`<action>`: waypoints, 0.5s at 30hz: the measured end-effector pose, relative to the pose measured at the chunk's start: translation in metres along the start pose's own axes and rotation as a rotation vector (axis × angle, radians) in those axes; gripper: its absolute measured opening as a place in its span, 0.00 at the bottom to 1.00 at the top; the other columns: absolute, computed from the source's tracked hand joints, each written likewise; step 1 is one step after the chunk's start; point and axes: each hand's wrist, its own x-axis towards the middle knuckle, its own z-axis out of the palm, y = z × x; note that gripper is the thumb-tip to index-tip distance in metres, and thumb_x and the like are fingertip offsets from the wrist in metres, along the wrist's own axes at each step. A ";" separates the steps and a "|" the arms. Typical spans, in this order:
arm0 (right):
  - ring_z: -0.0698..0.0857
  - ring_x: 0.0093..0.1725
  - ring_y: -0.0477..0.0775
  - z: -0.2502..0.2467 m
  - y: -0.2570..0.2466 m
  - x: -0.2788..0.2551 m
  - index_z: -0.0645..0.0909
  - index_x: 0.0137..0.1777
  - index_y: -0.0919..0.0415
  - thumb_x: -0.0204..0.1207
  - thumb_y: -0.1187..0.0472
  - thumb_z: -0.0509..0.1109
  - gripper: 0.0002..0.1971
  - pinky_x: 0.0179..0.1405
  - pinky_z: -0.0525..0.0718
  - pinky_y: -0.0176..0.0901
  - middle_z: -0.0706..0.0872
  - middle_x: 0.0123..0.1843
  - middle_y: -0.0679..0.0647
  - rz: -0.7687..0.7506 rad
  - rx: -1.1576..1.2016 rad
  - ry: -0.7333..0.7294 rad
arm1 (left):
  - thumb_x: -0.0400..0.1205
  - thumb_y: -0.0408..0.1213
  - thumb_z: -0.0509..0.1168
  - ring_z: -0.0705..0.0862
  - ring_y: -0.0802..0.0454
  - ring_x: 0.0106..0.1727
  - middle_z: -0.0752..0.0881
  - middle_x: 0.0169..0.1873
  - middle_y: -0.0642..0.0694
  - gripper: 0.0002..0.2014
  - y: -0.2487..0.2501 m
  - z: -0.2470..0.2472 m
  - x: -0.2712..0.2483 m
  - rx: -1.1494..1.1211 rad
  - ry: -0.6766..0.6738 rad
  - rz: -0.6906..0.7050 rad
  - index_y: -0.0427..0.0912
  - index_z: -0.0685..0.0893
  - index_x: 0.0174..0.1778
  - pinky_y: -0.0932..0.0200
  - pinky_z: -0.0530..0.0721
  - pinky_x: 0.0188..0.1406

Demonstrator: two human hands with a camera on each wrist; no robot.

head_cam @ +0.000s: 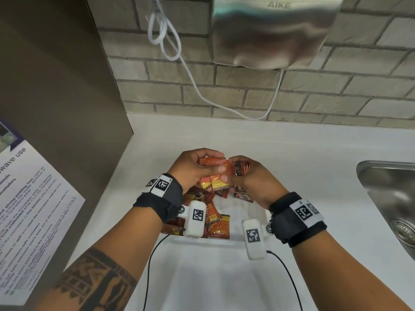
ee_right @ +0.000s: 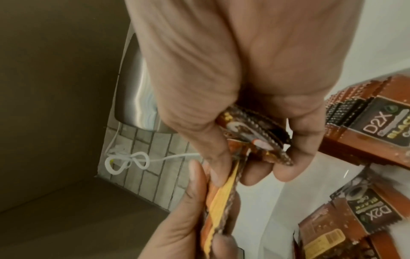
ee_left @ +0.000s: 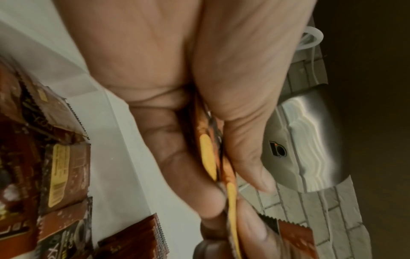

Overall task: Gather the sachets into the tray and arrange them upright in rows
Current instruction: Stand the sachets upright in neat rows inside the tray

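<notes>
Both hands meet above the far end of a white tray (head_cam: 235,223). My left hand (head_cam: 197,169) grips a flat stack of orange-brown sachets (head_cam: 216,164), pinched edge-on between thumb and fingers (ee_left: 221,157). My right hand (head_cam: 247,176) curls round a small bundle of dark sachets (ee_right: 255,133) and its thumb touches the left hand's stack. Several loose brown sachets (head_cam: 215,223) lie flat in a heap in the tray's left part, under my left wrist. More loose sachets (ee_right: 377,122) lie below the right hand.
The tray sits on a white counter (head_cam: 314,153) against a brick wall. A steel sink (head_cam: 393,194) lies at the right. A brown panel (head_cam: 56,97) bearing a printed notice (head_cam: 29,209) stands at the left. A metal hand dryer (head_cam: 269,30) and its white cord (head_cam: 166,30) hang above.
</notes>
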 end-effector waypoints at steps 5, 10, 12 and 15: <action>0.90 0.45 0.66 -0.002 -0.006 0.001 0.83 0.60 0.65 0.74 0.68 0.80 0.15 0.48 0.90 0.59 0.91 0.52 0.65 -0.013 0.026 0.109 | 0.84 0.36 0.71 0.92 0.39 0.47 0.91 0.55 0.38 0.11 -0.004 -0.006 0.004 -0.022 0.009 -0.016 0.43 0.89 0.62 0.45 0.93 0.33; 0.90 0.37 0.48 -0.003 -0.005 0.006 0.84 0.59 0.63 0.75 0.67 0.79 0.14 0.35 0.86 0.38 0.93 0.52 0.59 -0.063 -0.020 0.182 | 0.85 0.28 0.68 0.91 0.41 0.48 0.90 0.54 0.38 0.10 -0.003 -0.009 0.006 -0.043 0.025 -0.030 0.42 0.88 0.60 0.51 0.91 0.31; 0.89 0.36 0.41 -0.003 -0.004 0.007 0.85 0.58 0.61 0.75 0.67 0.79 0.12 0.36 0.84 0.32 0.93 0.51 0.56 -0.118 -0.056 0.225 | 0.85 0.28 0.68 0.92 0.38 0.49 0.91 0.56 0.38 0.11 -0.003 -0.010 0.007 -0.035 0.048 -0.024 0.43 0.88 0.61 0.51 0.91 0.32; 0.89 0.47 0.43 -0.004 -0.001 0.006 0.86 0.55 0.58 0.75 0.62 0.80 0.11 0.46 0.84 0.31 0.92 0.51 0.51 -0.258 -0.154 0.316 | 0.86 0.27 0.67 0.93 0.36 0.48 0.91 0.55 0.36 0.09 -0.003 -0.013 0.006 -0.049 0.081 -0.032 0.40 0.87 0.59 0.53 0.90 0.32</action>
